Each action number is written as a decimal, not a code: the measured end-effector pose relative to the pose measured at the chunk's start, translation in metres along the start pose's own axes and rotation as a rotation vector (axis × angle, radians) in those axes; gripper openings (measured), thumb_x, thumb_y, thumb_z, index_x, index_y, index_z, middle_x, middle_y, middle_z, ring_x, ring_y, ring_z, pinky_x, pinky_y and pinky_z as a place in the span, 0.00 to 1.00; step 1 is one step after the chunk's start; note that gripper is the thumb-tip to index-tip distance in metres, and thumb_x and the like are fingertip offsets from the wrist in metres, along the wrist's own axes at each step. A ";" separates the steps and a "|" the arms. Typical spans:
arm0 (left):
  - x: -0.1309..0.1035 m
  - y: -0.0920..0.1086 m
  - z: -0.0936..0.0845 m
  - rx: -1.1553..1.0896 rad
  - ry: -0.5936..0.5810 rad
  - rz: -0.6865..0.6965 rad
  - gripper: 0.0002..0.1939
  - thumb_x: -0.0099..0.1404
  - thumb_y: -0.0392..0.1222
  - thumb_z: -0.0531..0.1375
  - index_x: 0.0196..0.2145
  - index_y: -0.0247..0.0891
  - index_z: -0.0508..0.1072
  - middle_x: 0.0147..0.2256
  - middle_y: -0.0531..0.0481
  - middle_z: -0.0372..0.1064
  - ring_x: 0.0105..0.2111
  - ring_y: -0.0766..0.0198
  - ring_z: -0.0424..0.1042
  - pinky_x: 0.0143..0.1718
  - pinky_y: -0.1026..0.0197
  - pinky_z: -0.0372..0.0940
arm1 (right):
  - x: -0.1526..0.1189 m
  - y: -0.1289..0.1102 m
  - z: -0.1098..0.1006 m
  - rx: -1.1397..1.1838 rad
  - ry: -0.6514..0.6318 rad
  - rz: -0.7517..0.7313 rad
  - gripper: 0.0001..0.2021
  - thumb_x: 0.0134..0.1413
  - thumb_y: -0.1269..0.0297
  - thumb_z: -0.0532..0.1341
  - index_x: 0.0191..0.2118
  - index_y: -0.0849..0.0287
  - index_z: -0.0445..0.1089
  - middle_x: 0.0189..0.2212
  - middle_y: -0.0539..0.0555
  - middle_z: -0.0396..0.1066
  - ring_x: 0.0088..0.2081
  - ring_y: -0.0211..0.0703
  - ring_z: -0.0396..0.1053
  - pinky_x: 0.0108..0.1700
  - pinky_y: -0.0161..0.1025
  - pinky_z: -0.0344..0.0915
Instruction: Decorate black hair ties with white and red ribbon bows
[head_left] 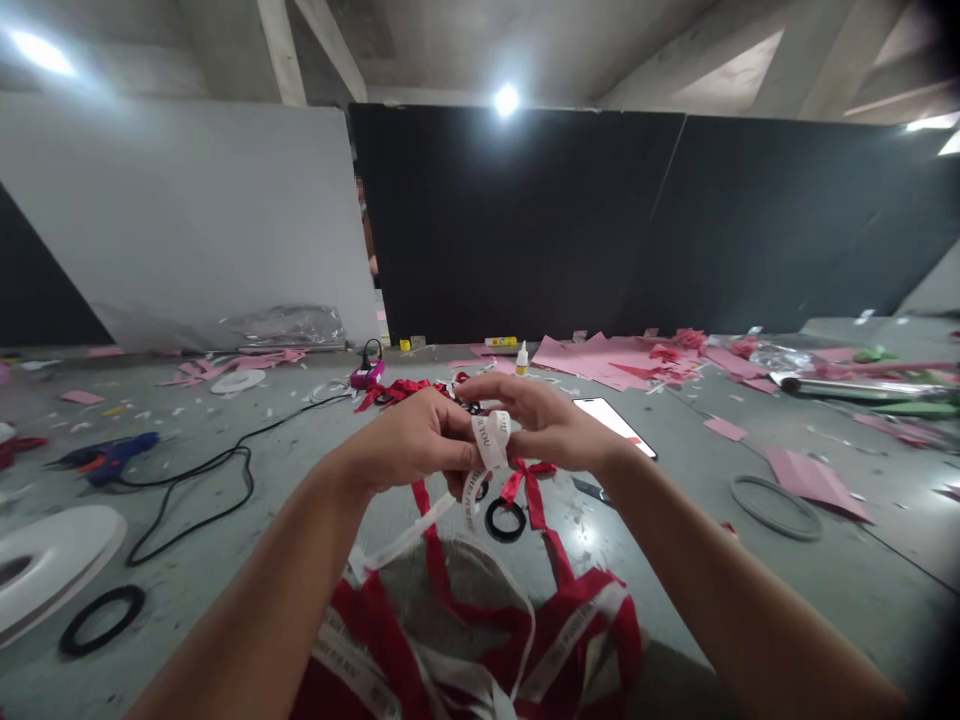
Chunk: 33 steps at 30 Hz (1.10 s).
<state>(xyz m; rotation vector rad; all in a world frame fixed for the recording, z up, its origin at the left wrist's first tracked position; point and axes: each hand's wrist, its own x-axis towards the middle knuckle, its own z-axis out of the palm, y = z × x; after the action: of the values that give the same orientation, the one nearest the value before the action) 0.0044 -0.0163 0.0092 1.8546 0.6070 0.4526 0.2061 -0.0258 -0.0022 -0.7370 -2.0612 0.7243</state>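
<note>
In the head view, my left hand (420, 440) pinches a white printed ribbon (490, 440) between thumb and fingers. My right hand (551, 420) curves around the other side of the ribbon's loop, its thumb against it. One tail of this ribbon drops below my fingers. Just beneath hangs or lies a red ribbon bow (527, 485), close to a black ring (505, 520). Nearest me are tangled red ribbon lengths (592, 600) mixed with white printed ones. My left fingertips are partly hidden behind the ribbon.
Left on the floor are a blue glue gun (112, 458) with a cord, a large white spool (60, 560) and a black ring (103, 620). Ahead stands a small glue bottle (522, 358). Right lie a phone (613, 425), pink paper (592, 360) and a grey hoop (776, 507).
</note>
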 end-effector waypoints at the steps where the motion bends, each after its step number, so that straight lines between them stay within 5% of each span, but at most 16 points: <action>1: 0.000 -0.001 -0.002 -0.036 0.007 0.002 0.06 0.55 0.39 0.67 0.31 0.34 0.81 0.23 0.50 0.73 0.21 0.67 0.70 0.25 0.66 0.67 | 0.000 -0.002 0.002 0.078 -0.060 -0.038 0.23 0.50 0.71 0.63 0.54 0.56 0.68 0.51 0.57 0.70 0.50 0.46 0.68 0.48 0.42 0.66; 5: -0.003 0.000 -0.006 -0.096 0.083 0.007 0.07 0.53 0.40 0.69 0.28 0.33 0.81 0.22 0.49 0.74 0.20 0.68 0.71 0.24 0.67 0.68 | 0.000 -0.001 0.012 0.146 0.074 -0.026 0.07 0.54 0.66 0.64 0.38 0.60 0.75 0.34 0.54 0.74 0.37 0.41 0.71 0.40 0.40 0.67; 7: -0.003 0.002 -0.005 -0.102 0.173 0.001 0.07 0.52 0.40 0.70 0.29 0.33 0.81 0.22 0.49 0.74 0.21 0.68 0.71 0.24 0.68 0.68 | 0.002 0.002 0.015 0.187 0.149 -0.003 0.06 0.55 0.63 0.64 0.34 0.61 0.75 0.29 0.52 0.73 0.32 0.39 0.70 0.36 0.38 0.67; 16: 0.006 0.003 0.005 -0.131 0.446 0.003 0.12 0.53 0.46 0.69 0.30 0.33 0.80 0.23 0.49 0.74 0.23 0.68 0.73 0.28 0.66 0.72 | 0.004 -0.001 0.015 0.059 0.282 0.023 0.08 0.60 0.64 0.58 0.36 0.60 0.74 0.26 0.50 0.68 0.23 0.32 0.60 0.24 0.33 0.57; 28: 0.009 0.003 0.007 -0.104 0.549 0.051 0.25 0.53 0.49 0.70 0.45 0.33 0.76 0.27 0.48 0.76 0.26 0.65 0.75 0.30 0.62 0.74 | 0.001 -0.014 0.002 -0.265 0.299 -0.037 0.08 0.59 0.67 0.60 0.36 0.60 0.77 0.28 0.52 0.72 0.30 0.37 0.65 0.32 0.37 0.59; 33: 0.006 0.005 0.005 -0.049 0.567 0.078 0.22 0.53 0.50 0.70 0.40 0.30 0.78 0.29 0.45 0.77 0.25 0.66 0.74 0.28 0.65 0.72 | -0.002 -0.017 -0.003 -0.204 0.217 0.011 0.09 0.59 0.63 0.59 0.35 0.60 0.77 0.30 0.52 0.71 0.31 0.37 0.65 0.32 0.36 0.58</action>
<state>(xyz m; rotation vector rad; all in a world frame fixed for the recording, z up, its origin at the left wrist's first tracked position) 0.0135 -0.0181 0.0122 1.7042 0.8896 1.0541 0.2057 -0.0380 0.0100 -0.9006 -1.9503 0.4228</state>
